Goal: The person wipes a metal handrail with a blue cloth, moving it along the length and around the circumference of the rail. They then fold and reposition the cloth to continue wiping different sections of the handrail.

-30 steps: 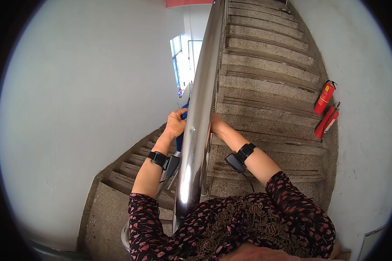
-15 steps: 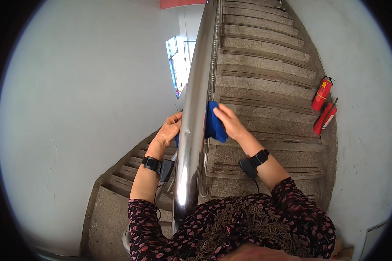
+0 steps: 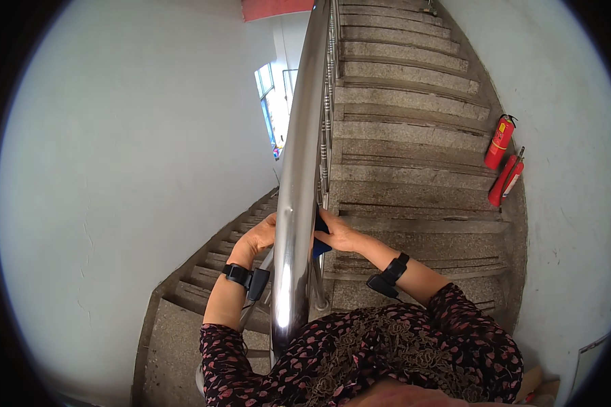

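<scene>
A shiny steel handrail (image 3: 295, 169) runs up the middle between my two arms. On its right side, my right hand (image 3: 339, 233) is closed on a blue cloth (image 3: 320, 245), thumb toward the rail. Part of the cloth is hidden behind the rail. Against the rail's left side rests my left hand (image 3: 259, 235), its fingers reaching behind the tube and out of sight. Whether those fingers also hold the cloth cannot be seen.
Stone steps (image 3: 407, 129) climb away on the right, and another flight (image 3: 207, 270) lies lower left beyond the rail. Two red fire extinguishers (image 3: 500, 142) stand by the right wall (image 3: 557, 169). Thin metal balusters (image 3: 328, 115) support the handrail.
My right hand has moved down the rail toward me with the blue cloth. The left hand has also come nearer, and its fingers have gone further behind the rail.
</scene>
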`<state>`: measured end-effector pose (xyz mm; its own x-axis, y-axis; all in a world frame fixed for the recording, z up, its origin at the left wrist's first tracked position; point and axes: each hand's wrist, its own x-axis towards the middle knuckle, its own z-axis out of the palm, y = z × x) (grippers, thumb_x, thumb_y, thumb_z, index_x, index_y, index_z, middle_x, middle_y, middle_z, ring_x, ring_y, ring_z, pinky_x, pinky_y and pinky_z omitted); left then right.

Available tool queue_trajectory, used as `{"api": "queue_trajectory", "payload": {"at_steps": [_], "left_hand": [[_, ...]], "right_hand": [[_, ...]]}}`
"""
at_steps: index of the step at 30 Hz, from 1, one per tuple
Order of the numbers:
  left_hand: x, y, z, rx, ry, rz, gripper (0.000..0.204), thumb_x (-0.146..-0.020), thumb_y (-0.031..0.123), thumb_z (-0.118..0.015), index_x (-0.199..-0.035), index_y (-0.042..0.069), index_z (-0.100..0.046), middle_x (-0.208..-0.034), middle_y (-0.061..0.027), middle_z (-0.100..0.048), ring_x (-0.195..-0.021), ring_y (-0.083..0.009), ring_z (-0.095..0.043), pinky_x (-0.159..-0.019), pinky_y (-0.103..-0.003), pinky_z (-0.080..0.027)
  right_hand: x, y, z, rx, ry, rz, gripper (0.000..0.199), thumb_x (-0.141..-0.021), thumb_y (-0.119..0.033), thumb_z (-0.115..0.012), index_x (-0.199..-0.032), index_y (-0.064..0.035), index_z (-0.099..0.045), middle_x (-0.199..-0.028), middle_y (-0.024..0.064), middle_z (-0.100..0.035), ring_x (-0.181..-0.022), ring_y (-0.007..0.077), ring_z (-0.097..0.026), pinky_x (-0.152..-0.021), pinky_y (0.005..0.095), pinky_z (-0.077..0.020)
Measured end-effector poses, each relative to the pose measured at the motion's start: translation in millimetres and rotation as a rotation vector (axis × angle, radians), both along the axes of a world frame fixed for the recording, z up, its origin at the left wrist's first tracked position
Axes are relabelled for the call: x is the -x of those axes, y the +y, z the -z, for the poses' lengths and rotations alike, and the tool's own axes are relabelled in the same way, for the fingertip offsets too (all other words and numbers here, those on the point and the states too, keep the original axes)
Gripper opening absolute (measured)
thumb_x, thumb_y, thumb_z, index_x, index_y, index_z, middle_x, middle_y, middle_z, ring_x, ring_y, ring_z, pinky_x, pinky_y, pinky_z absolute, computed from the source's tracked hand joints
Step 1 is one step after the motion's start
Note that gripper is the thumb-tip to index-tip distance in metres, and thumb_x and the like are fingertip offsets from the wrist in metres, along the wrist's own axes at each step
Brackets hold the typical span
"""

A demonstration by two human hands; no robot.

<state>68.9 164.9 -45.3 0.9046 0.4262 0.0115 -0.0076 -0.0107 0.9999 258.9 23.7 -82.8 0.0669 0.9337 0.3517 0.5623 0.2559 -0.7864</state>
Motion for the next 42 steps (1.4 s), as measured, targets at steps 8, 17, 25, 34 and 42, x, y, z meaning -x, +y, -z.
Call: {"api": "queue_trajectory", "payload": {"at_steps": [8,17,25,34,42], "left_hand": [[-27,17,-25,-0.272,0.1,-0.333,0.025,-0.085,0.007,-0.07,-0.109,0.0,-0.068,-0.095,-0.0045,-0.07,-0.082,-0.0096,-0.062,-0.075,-0.026,-0.052],[-46,9,-50,0.154,-0.079,-0.151,0.022,-0.091,0.015,-0.067,-0.109,0.002,-0.066,-0.093,-0.0033,-0.068,-0.081,-0.0104,-0.063,-0.072,-0.027,-0.055],[-36,5,-46,0.063,0.058,-0.118,0.031,-0.092,0.026,-0.066,-0.115,0.007,-0.064,-0.098,-0.0023,-0.067,-0.082,-0.0105,-0.062,-0.071,-0.027,-0.055],[9,-6,-60,-0.08,-0.032,-0.238,0.049,-0.097,0.031,-0.059,-0.139,0.009,-0.049,-0.127,-0.0056,-0.059,-0.107,-0.0148,-0.058,-0.092,-0.033,-0.049],[-2,-28,-84,-0.102,-0.209,-0.254,0.073,-0.094,0.064,-0.044,-0.148,0.015,-0.037,-0.14,-0.0078,-0.048,-0.118,-0.0173,-0.05,-0.096,-0.037,-0.043]], "right_hand": [[-25,30,-30,0.09,0.497,0.173,0.03,-0.091,-0.003,-0.052,-0.12,0.0038,-0.058,-0.107,0.0151,-0.068,-0.097,0.0273,-0.066,-0.089,0.0365,-0.0509],[-24,25,-64,0.023,0.874,-0.019,0.037,-0.095,-0.01,-0.057,-0.129,0.0034,-0.05,-0.12,0.0129,-0.061,-0.108,0.0201,-0.061,-0.094,0.0323,-0.0503],[-17,26,-56,0.017,0.836,0.048,0.027,-0.091,-0.011,-0.064,-0.114,0.0029,-0.062,-0.104,0.0108,-0.068,-0.093,0.0208,-0.067,-0.083,0.0322,-0.0546],[-41,2,-119,-0.398,1.017,0.121,0.034,-0.09,-0.014,-0.068,-0.12,0.0002,-0.058,-0.111,0.0089,-0.067,-0.097,0.0182,-0.065,-0.086,0.0333,-0.0539],[29,-28,-165,-0.444,-0.479,0.166,0.058,-0.085,-0.024,-0.07,-0.135,-0.0029,-0.05,-0.126,0.0179,-0.053,-0.113,0.0343,-0.056,-0.096,0.0434,-0.0484]]}}
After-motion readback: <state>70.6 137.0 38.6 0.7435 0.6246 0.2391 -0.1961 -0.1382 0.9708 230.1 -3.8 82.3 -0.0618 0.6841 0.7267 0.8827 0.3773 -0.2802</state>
